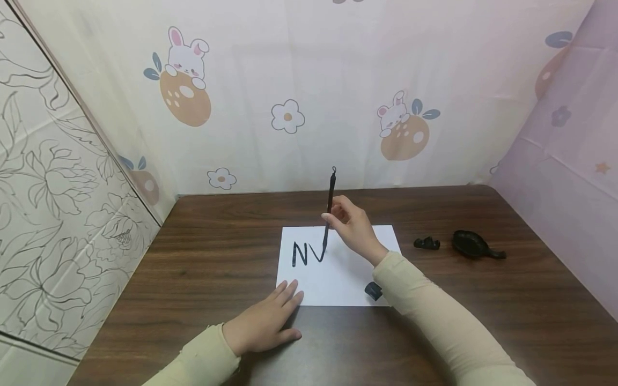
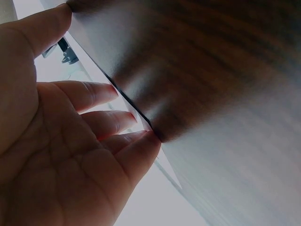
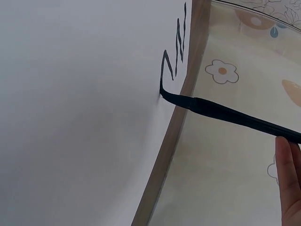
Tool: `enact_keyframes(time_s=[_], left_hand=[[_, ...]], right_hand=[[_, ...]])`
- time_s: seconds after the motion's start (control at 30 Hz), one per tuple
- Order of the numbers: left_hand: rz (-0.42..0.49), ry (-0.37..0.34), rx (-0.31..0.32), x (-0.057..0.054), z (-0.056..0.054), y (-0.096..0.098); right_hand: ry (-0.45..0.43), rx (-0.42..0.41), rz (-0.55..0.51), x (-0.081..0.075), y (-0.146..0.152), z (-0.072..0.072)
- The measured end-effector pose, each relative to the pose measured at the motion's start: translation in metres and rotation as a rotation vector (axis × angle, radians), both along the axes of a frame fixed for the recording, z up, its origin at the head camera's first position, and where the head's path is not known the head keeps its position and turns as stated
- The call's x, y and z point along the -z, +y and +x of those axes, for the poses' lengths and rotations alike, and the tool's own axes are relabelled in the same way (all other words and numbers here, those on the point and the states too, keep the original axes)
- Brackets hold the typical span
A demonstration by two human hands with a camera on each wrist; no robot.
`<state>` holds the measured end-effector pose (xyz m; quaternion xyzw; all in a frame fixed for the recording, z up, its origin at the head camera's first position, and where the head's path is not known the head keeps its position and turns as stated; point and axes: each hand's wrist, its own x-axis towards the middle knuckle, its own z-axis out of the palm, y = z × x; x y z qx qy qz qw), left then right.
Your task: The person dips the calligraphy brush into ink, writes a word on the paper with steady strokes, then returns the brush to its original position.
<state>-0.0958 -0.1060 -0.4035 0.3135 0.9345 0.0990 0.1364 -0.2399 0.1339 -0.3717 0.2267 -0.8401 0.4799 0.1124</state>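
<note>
My right hand (image 1: 354, 226) pinches a black calligraphy brush (image 1: 330, 199) held nearly upright, with a small loop at its top end. In the right wrist view the bent bristle tip of the brush (image 3: 221, 110) touches a white sheet of paper (image 3: 84, 113). Black strokes on the paper (image 1: 347, 273) form an N and, beside it, a V shape that ends at the brush tip. My left hand (image 1: 265, 321) lies with fingers extended over the paper's lower left corner. In the left wrist view the fingertips (image 2: 127, 117) rest at the paper's edge.
A small black block (image 1: 373, 290) sits on the paper's lower right, beside my right sleeve. Right of the paper, a small black brush rest (image 1: 427, 243) and a black dish with a handle (image 1: 470, 244) stand on the brown wooden table (image 1: 203, 257). Patterned curtains (image 1: 338, 69) surround the table.
</note>
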Motion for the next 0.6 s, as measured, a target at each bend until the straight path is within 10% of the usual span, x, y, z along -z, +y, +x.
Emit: enact_keyframes(time_s=[0.6], left_hand=[[0.005, -0.001, 0.0, -0.002, 0.0, 0.0]], right_hand=[[0.033, 0.037, -0.028, 0.004, 0.001, -0.012]])
